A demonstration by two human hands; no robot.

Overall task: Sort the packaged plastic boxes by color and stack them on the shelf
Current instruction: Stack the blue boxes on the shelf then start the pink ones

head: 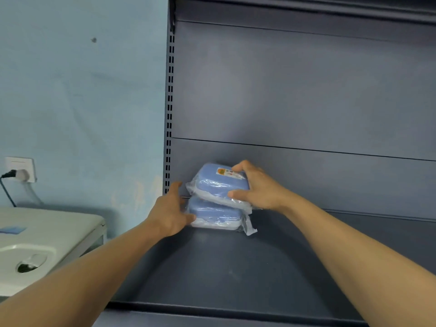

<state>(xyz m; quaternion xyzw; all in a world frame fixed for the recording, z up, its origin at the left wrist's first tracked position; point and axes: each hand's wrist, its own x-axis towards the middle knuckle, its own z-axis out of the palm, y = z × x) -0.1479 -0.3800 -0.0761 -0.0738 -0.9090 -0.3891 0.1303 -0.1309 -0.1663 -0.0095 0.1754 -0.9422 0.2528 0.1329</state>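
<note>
Two blue boxes in clear plastic wrap, stacked at centre frame, at the back left of the dark grey shelf, close to the back panel. Bottom box lies flat on the shelf. Top box sits on it, tilted, w/ an orange/white label on its lid, upper right corner. Loose wrap sticks out at the bottom box's right end.

Right hand grips the top box from its right end: fingers curled over the lid near the label, thumb pressed on the near edge. Left hand is at the bottom box's left end: thumb touches its near left corner, fingers extended along the left side and loosely together, tips partly hidden behind the boxes, so can't tell if they wrap round it.

Slotted upright runs along the shelf's left edge, mid frame. Light blue wall fills the left of frame, w/ a wall socket at mid left, plug + dark cable in it. White appliance top at lower left, w/ a round recess.
</note>
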